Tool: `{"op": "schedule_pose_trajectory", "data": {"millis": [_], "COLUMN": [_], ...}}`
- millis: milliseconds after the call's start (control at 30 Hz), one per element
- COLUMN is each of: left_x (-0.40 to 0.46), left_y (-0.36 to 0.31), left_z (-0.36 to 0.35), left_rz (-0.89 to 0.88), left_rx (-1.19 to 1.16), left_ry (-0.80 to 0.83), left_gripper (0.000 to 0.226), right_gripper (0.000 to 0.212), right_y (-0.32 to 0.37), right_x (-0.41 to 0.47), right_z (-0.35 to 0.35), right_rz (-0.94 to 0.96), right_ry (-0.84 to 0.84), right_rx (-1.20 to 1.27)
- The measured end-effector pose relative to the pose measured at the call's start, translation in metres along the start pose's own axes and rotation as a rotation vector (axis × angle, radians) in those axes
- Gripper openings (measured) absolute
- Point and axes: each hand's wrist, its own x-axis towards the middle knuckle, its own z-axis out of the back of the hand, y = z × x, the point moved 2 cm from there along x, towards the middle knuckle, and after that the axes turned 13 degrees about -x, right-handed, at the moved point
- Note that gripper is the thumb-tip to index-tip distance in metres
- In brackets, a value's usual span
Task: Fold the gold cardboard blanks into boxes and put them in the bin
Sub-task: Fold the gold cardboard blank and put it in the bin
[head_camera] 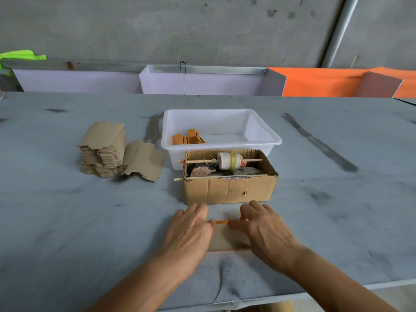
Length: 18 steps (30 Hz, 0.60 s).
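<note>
Hands first: your left hand (191, 230) and right hand (263, 228) press a blank (227, 239) flat on the counter (90, 221), fingers curled over its far edge, thumbs pinching the gold fold between them. Just beyond sits a carton (229, 190), then the bin (265, 136) with folded boxes (188, 138). Spare blanks stack (103, 152) at left.

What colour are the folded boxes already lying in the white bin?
Orange-gold; the folded boxes sit at the left of the white bin, clearest in the head view.
</note>
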Motion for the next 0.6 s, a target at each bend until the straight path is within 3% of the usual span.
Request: {"op": "schedule_pose_trajectory", "data": {"millis": [100,300,367,467,533,600], "left_x": [-0.009,-0.025,-0.03,-0.034,-0.035,-0.032], "left_y": [0.008,0.012,0.013,0.018,0.019,0.022], "left_z": [-0.002,-0.002,-0.002,-0.002,-0.001,0.001], "left_rz": [-0.026,-0.02,-0.028,-0.045,-0.058,-0.058], "left_rx": [0.011,-0.117,-0.153,-0.19,-0.272,-0.401], "left_ry": [-0.018,-0.082,-0.082,-0.027,-0.05,-0.096], "left_gripper": [0.04,0.044,0.032,0.044,0.03,0.019], "right_gripper": [0.025,0.033,0.034,0.036,0.046,0.036], "right_y": [-0.005,-0.005,-0.009,-0.015,-0.019,-0.02], "right_x": [-0.007,-0.014,-0.02,-0.026,-0.029,-0.031], "right_z": [-0.002,-0.007,-0.012,-0.009,-0.007,-0.006], "right_rz": [0.002,-0.002,0.011,-0.017,-0.028,-0.032], "right_ry": [-0.054,0.054,0.075,0.082,0.116,0.109], "right_rx": [0.059,0.101,0.182,0.374,0.466,0.512]}}
